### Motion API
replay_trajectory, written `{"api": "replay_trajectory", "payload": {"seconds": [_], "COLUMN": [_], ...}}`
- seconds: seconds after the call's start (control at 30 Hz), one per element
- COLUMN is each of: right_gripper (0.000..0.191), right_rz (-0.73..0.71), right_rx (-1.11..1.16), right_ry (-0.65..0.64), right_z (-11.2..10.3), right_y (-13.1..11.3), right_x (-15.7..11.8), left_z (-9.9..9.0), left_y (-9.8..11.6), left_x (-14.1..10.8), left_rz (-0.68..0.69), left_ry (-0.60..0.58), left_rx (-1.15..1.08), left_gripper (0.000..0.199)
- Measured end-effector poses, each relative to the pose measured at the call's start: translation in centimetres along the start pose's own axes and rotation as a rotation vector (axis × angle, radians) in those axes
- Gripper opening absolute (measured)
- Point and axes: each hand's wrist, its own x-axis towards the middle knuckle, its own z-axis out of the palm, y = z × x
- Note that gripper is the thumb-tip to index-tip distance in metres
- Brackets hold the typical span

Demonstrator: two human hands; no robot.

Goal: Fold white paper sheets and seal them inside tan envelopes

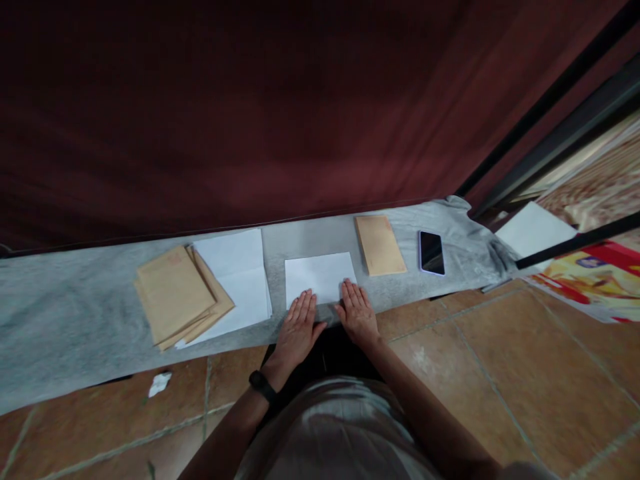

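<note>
A white sheet of paper (320, 275), looking folded to a smaller size, lies flat on the grey cloth-covered bench in front of me. My left hand (299, 328) rests with its fingers stretched out over the paper's near left corner. Over the near right corner, my right hand (359, 313) lies flat, fingers extended. Neither hand grips anything. To the right of the paper is a single brown envelope (381, 245). On the left, a stack of brown envelopes (177, 293) partly covers larger white sheets (240, 267).
A phone (431, 253) lies on the grey cloth (75, 313) to the right. Behind the bench hangs a dark red curtain (300, 120). Black metal bars (550, 107) and a colourful box (595, 280) stand at the far right. Crumpled white paper (160, 383) is on the tiled floor.
</note>
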Motion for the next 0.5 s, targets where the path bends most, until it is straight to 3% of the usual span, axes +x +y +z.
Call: {"api": "replay_trajectory", "payload": {"seconds": [0.33, 0.5], "right_gripper": [0.062, 0.061], "right_rz": [0.055, 0.065], "right_rx": [-0.008, -0.012], "right_ry": [-0.012, -0.003], "right_z": [-0.4, -0.1], "right_y": [1.3, 1.3], "right_x": [-1.2, -1.2], "left_z": [0.1, 0.0], "left_y": [0.6, 1.8], "left_x": [-2.5, -0.1], "left_rz": [-0.257, -0.238], "left_ry": [0.135, 0.135], "left_rx": [-0.008, -0.012], "left_gripper": [0.072, 0.068]}}
